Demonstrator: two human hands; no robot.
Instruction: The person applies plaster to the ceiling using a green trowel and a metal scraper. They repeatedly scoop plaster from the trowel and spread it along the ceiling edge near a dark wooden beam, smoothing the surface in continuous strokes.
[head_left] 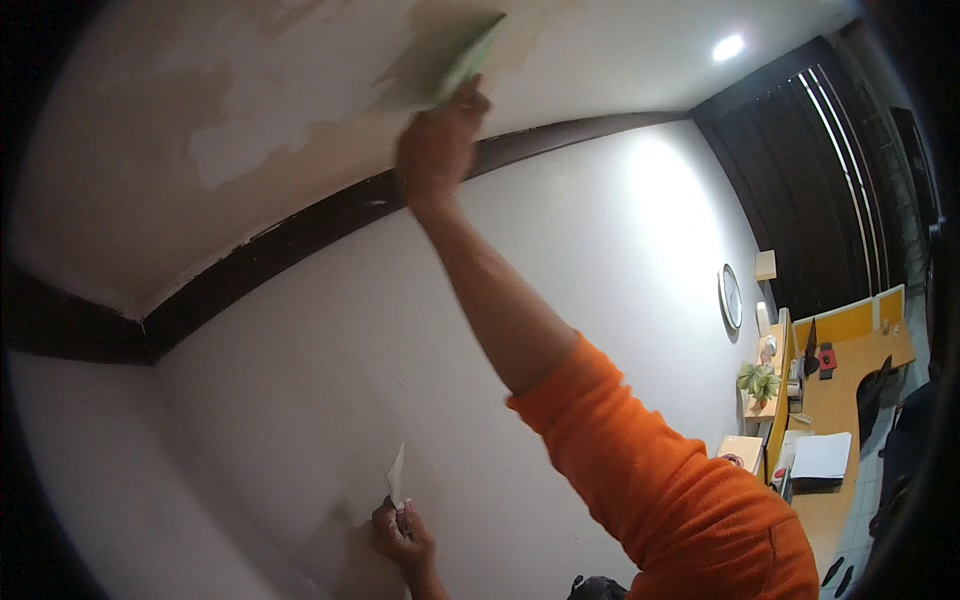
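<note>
Raised overhead, my right hand [438, 150] grips a pale green, flat-bladed putty spreader [470, 60] against the ceiling [330, 90]. The blade is tilted and slightly blurred, and whether its whole edge touches is hard to tell. Whitish and tan patches of filler spread over the ceiling around it. An orange sleeve [640, 460] covers my upper right arm. Lower down, in front of the white wall, my left hand [405, 535] is closed round a small whitish putty knife [397, 475], whose thin blade points up.
A dark brown trim [270, 250] runs between ceiling and wall. To the right hangs a round clock [731, 297], above a plant [759, 383] and a wooden desk [850, 400] with papers [821, 456]. Dark panelling [800, 190] and a ceiling light [728, 47] are farther off.
</note>
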